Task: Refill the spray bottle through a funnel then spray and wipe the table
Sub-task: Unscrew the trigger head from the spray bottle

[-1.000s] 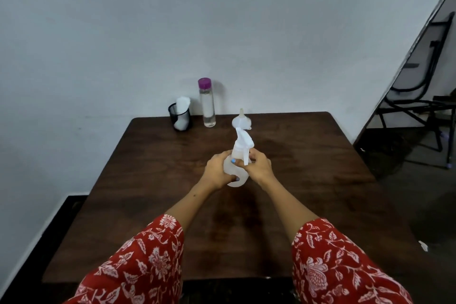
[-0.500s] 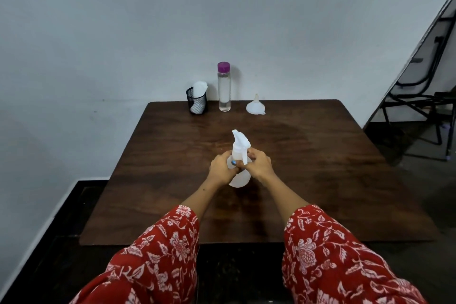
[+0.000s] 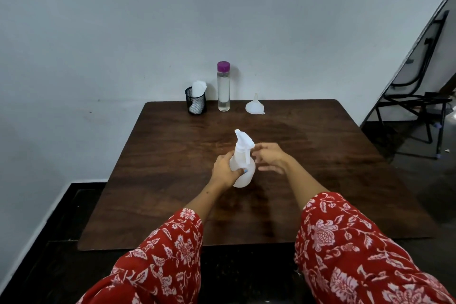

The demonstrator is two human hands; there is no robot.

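Spray bottle [image 3: 243,168] in left hand [image 3: 225,169]

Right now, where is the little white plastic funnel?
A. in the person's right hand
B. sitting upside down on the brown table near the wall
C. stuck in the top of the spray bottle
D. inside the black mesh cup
B: the little white plastic funnel sits wide mouth down, spout up, on the brown wooden table, beside the tall clear bottle with the purple cap.

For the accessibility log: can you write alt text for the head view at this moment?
A person's left hand grips a white spray bottle standing on a dark wooden table, while the right hand hovers open beside its trigger head. Along the far edge stand a black mesh cup, a purple-capped clear bottle and an upturned white funnel.
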